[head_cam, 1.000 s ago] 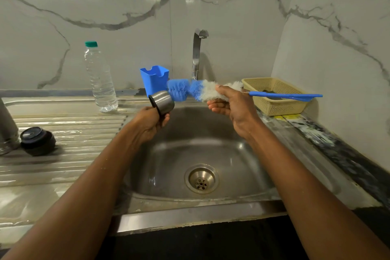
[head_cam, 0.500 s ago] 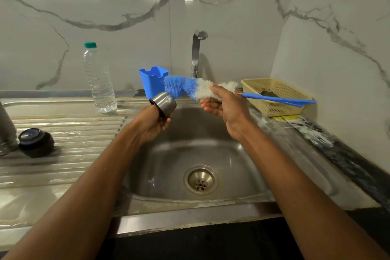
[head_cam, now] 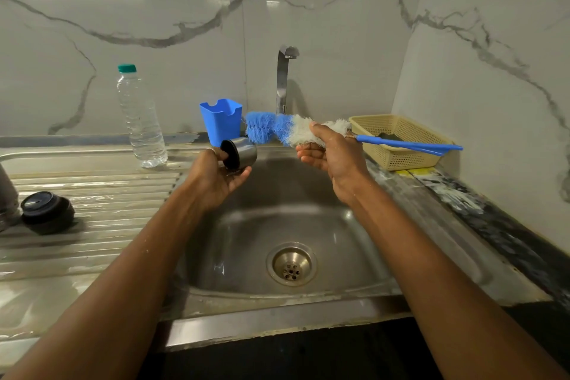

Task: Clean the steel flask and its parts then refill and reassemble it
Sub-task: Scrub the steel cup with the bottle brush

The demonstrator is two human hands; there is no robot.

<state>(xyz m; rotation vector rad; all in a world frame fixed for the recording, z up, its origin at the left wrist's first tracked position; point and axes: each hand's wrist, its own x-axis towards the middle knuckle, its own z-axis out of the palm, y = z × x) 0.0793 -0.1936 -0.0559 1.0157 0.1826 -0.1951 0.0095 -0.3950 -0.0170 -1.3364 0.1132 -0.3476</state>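
My left hand (head_cam: 217,177) holds a small steel flask cap (head_cam: 242,153) with a black inner face, over the left side of the sink. My right hand (head_cam: 331,153) grips a bottle brush (head_cam: 277,131) around its white bristles, blue bristle tip pointing left, close to the cap, blue handle sticking out to the right. A black flask lid (head_cam: 46,210) lies on the ribbed drainboard at the left. The steel flask body (head_cam: 6,194) stands at the far left edge, mostly cut off.
A steel sink (head_cam: 354,234) with a drain (head_cam: 291,267) lies below my hands, and a tap (head_cam: 285,77) rises behind it. A clear water bottle (head_cam: 140,120) and blue holder (head_cam: 222,120) stand at the back. A beige basket (head_cam: 401,139) sits at the right.
The cap has turned in my left hand so its black inner face now shows. The brush has shifted slightly left and its handle dips a little.
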